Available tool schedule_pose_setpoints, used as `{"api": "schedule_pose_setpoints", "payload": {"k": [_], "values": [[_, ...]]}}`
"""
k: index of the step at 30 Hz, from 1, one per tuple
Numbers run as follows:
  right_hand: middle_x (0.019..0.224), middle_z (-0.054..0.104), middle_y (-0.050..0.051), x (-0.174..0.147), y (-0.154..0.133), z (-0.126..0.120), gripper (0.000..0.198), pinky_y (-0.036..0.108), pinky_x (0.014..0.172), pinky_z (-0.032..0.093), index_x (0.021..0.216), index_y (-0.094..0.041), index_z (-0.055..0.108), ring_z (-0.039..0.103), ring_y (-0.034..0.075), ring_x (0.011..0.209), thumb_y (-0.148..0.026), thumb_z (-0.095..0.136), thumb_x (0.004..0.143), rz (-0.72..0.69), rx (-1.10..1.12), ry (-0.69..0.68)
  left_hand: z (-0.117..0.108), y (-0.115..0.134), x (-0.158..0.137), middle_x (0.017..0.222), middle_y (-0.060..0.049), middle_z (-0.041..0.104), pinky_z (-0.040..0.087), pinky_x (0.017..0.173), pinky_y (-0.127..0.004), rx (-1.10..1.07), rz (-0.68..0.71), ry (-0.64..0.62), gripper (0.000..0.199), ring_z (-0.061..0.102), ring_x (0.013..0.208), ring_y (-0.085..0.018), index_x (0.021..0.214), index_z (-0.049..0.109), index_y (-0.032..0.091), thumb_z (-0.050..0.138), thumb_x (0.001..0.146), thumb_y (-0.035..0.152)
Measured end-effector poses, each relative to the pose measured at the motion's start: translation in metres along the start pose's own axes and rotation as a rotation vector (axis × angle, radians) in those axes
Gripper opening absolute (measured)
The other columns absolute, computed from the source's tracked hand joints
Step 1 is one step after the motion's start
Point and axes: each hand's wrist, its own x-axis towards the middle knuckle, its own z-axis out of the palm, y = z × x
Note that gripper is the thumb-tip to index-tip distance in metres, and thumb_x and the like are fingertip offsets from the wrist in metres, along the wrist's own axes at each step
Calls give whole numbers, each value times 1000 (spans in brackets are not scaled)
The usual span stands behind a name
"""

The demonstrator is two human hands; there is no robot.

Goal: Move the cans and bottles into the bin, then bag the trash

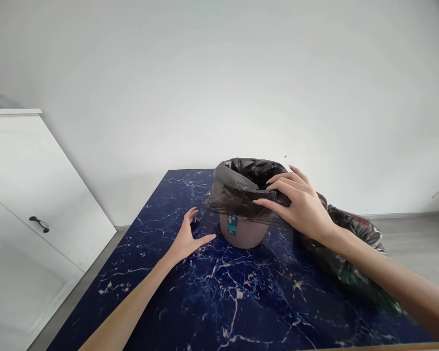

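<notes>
A greyish-pink trash can (247, 234) with a green label stands upright on the blue marbled table. A black trash bag (234, 190) lines it, with its edge folded over the rim and hanging down the outside. My right hand (302, 202) grips the bag at the right side of the rim, thumb outside and fingers over the inner edge. Left of the can, my left hand (190, 236) is open, thumb and fingers apart, close to the can's wall but not touching it.
A filled black plastic bag (351, 258) lies on the right side of the blue marbled table (161, 287), partly behind my right forearm. A white cabinet (32, 195) with a dark handle stands at the left. The white wall (219, 83) rises behind the table.
</notes>
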Motion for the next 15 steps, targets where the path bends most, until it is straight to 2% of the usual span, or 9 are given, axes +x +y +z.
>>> {"api": "schedule_pose_setpoints", "payload": {"k": [5, 9, 15], "values": [[98, 78, 9, 13, 40, 23, 39, 62, 121, 43, 105, -25, 72, 73, 31, 100, -64, 64, 103, 98, -76, -37, 4, 1, -8, 175, -20, 27, 40, 126, -70, 169, 104, -11, 93, 36, 161, -44, 165, 16, 34, 68, 97, 69], [106, 78, 14, 11, 87, 35, 48, 57, 113, 47, 110, -23, 72, 69, 35, 109, -69, 61, 100, 212, -184, -63, 7, -2, -10, 169, -20, 36, 39, 128, -66, 206, 148, 4, 76, 40, 158, -41, 161, 23, 31, 63, 103, 60], [107, 76, 22, 6, 140, 25, 63, 60, 108, 45, 114, -17, 73, 68, 39, 111, -76, 55, 101, 314, -303, -102, 10, -5, -11, 162, -22, 45, 44, 124, -64, 257, 184, 17, 62, 44, 156, -40, 156, 30, 27, 57, 106, 53]]}}
